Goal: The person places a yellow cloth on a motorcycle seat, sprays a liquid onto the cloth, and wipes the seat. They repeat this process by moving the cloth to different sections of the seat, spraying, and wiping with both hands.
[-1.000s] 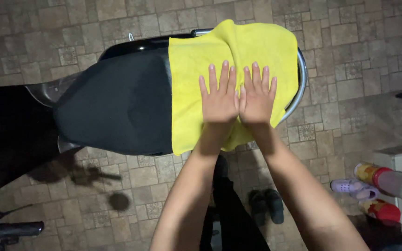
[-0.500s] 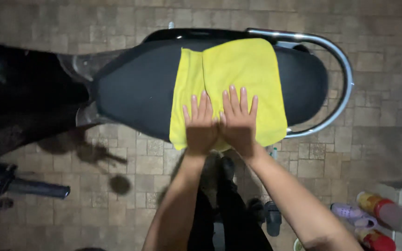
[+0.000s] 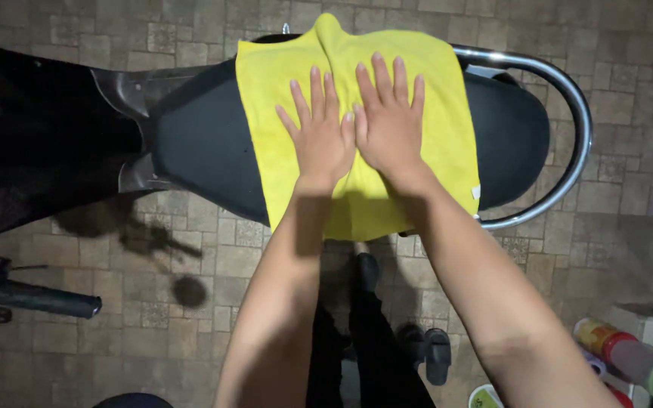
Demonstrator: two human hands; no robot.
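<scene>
Pressing flat, the left hand (image 3: 323, 140) and right hand (image 3: 391, 121) lie side by side, thumbs touching, fingers spread wide and gripping nothing, palms down on a yellow cloth (image 3: 357, 75). That cloth drapes across a black motorcycle seat (image 3: 198, 143), spreading out beyond the fingertips and hanging over the near edge. A chrome grab rail (image 3: 580, 113) curves round the seat's right end, above the tiled floor (image 3: 115, 30).

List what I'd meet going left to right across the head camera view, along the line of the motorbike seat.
Black seat → yellow cloth → left hand → right hand, both flat on the cloth → bare rear of the seat → chrome grab rail → tiled floor.
</scene>
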